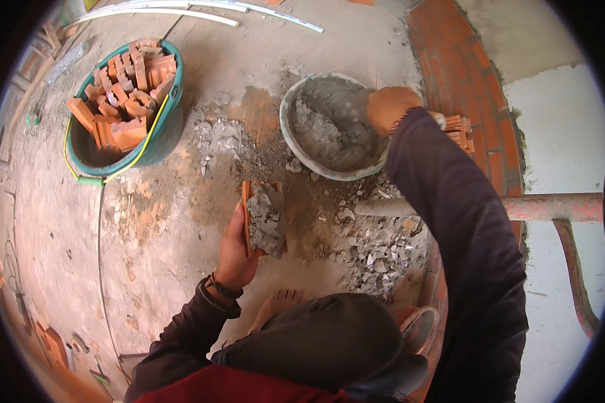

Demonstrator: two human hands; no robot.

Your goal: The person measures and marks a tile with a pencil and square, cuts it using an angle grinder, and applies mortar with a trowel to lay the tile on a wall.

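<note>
My left hand point(235, 252) grips an orange brick piece point(247, 195) from its left side. Lumpy grey mortar point(265, 218) covers most of the brick's upper face. Over the right rim of a round basin point(290, 144), my right hand point(391, 109) is closed around what looks like a trowel; a pale handle end point(440, 121) shows past my wrist, and I cannot make out the blade. Wet grey mortar point(326, 124) fills much of the basin, heaped toward its left side.
A green bucket point(175, 111) of broken bricks stands at the far left. Ridged brick pieces point(458, 131) lie beside a brick strip point(464, 60) on the right. Rubble point(380, 258) covers the floor below the basin, crossed by a metal pole point(551, 207). White pipes point(275, 19) lie at the back.
</note>
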